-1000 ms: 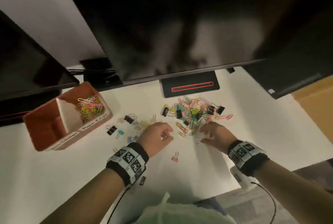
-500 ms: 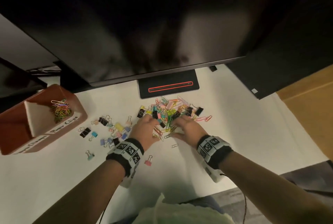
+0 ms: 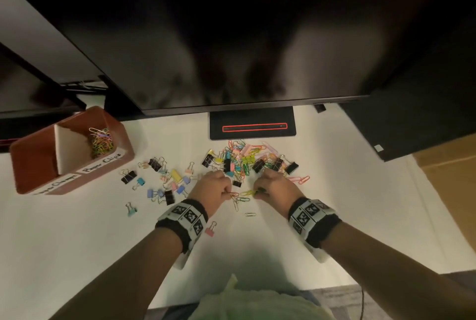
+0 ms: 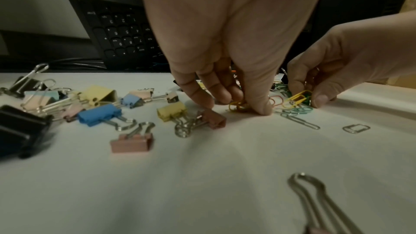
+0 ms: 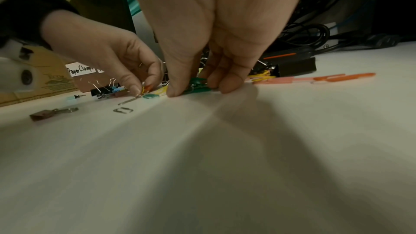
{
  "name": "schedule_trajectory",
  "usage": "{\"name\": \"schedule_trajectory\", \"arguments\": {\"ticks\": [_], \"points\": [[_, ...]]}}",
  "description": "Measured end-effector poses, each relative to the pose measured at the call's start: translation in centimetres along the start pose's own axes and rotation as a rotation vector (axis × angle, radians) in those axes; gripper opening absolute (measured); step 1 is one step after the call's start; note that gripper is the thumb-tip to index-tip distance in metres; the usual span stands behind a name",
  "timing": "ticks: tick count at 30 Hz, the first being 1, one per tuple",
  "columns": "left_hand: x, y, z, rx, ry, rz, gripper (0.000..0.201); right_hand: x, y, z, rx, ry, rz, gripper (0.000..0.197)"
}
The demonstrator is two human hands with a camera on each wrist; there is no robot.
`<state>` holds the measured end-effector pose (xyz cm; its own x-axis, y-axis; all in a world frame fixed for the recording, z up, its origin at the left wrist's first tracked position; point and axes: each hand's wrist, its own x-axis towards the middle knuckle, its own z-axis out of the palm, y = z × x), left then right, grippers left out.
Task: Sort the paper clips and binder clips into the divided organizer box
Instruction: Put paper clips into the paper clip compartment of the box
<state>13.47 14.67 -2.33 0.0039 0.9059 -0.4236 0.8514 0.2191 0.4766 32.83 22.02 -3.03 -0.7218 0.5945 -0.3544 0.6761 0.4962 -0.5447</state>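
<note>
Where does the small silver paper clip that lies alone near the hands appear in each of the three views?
Head: the small silver paper clip lies below centre, between the wrists.
Left wrist: at the right, on the table.
Right wrist: left of centre.
Shared landmark: the left hand, just beyond the clip.

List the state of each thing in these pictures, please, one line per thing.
Left hand: pinches paper clips on the table.
Right hand: pinches paper clips.
Organizer box: open; paper clips in one compartment.
Mixed pile: unsorted.
Binder clips: scattered on the table.
Monitor: dark.
</note>
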Motion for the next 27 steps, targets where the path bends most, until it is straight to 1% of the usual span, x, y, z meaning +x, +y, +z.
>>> {"name": "schedule_trajectory", "arguments": {"ticks": [3,6,9,13,17,21,24,27], "points": [[-0.1,0.2,0.1,-0.017,-0.006,0.010,0.007,0.0,-0.1,0.1,-0.073,0.058,-0.014,0.023],[-0.3,0.3,-0.1,-0.092,-0.029,0.004,0.007,0.0,0.0,0.2,-0.108,0.045,-0.047,0.021],[-0.9,0.3,-0.6,-0.158,-0.050,0.038,0.011,0.0,0.1,0.1,-0.103,0.038,-0.085,0.020],[-1.2,0.7,-0.8,-0.152,-0.112,0.095,0.022,-0.4,0.5,-0.3,-0.067,0.016,-0.034,0.022],[-0.7,1.5,0.1,-0.055,-0.179,0.123,0.027,-1.0,1.2,-0.7,0.029,0.050,0.035,0.020],[-0.2,1.8,0.7,-0.046,-0.157,0.076,0.019,-1.6,1.5,-1.0,0.054,0.032,0.050,0.021],[-0.1,1.4,0.7,-0.066,-0.133,0.057,0.017,-1.8,1.0,-0.8,0.042,-0.010,0.032,0.022],[-0.2,0.9,0.4,-0.066,-0.109,0.050,0.014,-1.4,-0.2,-0.5,0.032,-0.019,0.000,0.021]]}}
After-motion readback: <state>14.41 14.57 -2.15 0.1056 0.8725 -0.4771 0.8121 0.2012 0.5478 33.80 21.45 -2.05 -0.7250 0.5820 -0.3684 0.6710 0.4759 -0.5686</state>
